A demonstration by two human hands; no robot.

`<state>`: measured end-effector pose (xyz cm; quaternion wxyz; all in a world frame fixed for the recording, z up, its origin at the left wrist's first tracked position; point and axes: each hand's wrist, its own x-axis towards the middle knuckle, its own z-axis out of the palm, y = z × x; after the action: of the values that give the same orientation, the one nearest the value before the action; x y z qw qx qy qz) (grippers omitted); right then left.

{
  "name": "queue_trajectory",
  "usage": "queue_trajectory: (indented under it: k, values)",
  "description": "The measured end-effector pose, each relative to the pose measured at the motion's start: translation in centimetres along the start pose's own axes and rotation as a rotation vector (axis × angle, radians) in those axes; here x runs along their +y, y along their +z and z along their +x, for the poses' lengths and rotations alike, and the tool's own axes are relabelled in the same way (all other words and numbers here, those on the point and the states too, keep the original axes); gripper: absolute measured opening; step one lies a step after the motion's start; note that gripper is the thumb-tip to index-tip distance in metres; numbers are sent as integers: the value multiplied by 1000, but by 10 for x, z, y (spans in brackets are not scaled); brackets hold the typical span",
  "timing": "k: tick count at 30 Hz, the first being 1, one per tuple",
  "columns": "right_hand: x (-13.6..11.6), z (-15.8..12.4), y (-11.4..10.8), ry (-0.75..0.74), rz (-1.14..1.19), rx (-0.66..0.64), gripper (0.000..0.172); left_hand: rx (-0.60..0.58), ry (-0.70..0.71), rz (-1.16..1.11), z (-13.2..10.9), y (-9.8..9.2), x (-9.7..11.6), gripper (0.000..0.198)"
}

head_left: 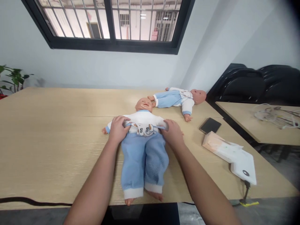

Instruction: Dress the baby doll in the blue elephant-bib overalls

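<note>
A baby doll (144, 104) lies on its back on the wooden table (58, 131), head away from me, in a white top and blue trousers (138, 156). An animal face shows at its waist. My left hand (119, 128) pinches a blue strap at the left side of the doll's chest. On the other side, my right hand (172, 131) has its fingers closed round the end of another blue strap. Both straps are stretched outward from the animal-face piece.
A second doll (170, 97) in similar clothes lies behind on the right. Nearer are a black phone (210, 126), a tissue pack (217, 147) and a white device (245, 165) with a cable. Black chairs (243, 82) and a side table with wires (276, 117) stand at right.
</note>
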<state>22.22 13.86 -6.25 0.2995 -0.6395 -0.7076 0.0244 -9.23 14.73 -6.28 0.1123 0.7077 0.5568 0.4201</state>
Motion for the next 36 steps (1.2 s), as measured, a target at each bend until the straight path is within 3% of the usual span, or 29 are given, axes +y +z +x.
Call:
queue_trajectory:
  k: [4,10,15,18,23,29,33,36]
  values:
    - [7,5,-2,2,93,-56,37,-84,36,-42,2,-8,-8,15]
    - [7,5,-17,-328,189,-166,19,-269,7,-29,-2,-27,-3,20]
    - [2,2,-30,-270,165,-325,19,-477,-223,-99,-12,-33,1,27]
    - [-3,-1,-36,-132,53,-453,9,-570,-242,-82,-14,-29,1,26]
    - [-13,-2,-39,46,-97,-478,14,-560,-333,98,-10,-30,5,17]
    - [-12,-1,-36,140,93,-331,9,-600,-350,131,-9,-27,8,27]
    - [-9,-3,-37,64,214,-451,26,-647,-319,155,-9,-23,10,23]
    - [-7,-3,-32,18,236,-547,35,-589,-325,146,-8,-21,14,25]
